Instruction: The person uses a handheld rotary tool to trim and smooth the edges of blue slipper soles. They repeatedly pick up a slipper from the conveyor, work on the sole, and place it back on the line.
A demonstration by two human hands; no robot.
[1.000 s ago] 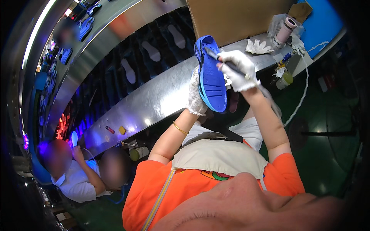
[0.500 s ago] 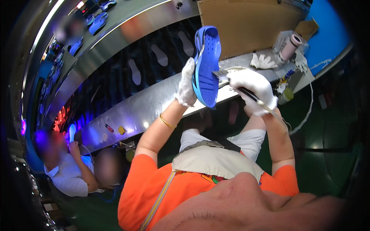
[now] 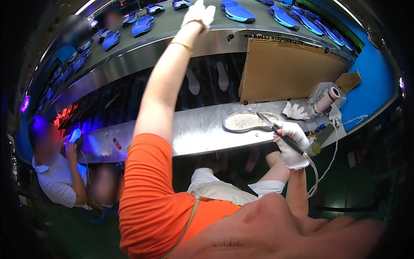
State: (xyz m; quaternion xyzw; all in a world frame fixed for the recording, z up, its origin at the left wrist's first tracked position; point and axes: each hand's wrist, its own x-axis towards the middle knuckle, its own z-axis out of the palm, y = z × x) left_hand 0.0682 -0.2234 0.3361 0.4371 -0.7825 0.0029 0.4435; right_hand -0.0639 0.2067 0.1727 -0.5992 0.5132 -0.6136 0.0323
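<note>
My left hand (image 3: 199, 17), in a white glove, is stretched far forward over the raised belt, fingers extended, holding nothing I can see. The nearest blue shoe soles lie on either side of it, one sole (image 3: 181, 4) to the left and a larger sole (image 3: 237, 11) to the right. In its white glove with bare fingertips, my right hand (image 3: 293, 144) grips a black-handled brush (image 3: 282, 134) with a pale tube at its rear end. The brush's tip is over a pale shoe piece (image 3: 241, 122) with a grey rim, lying on the metal bench (image 3: 194, 129).
More blue soles (image 3: 142, 26) are spread along the belt (image 3: 207, 19). A cardboard sheet (image 3: 293, 73) leans behind the bench. Right of it are a loose white glove (image 3: 295, 111) and a pink bottle (image 3: 326, 99). A co-worker (image 3: 60, 172) at left holds a lit sole (image 3: 74, 135).
The blue sole has left my left hand, which has moved forward over the belt. My right hand has lowered with the brush, and the pale shoe piece on the bench now shows.
</note>
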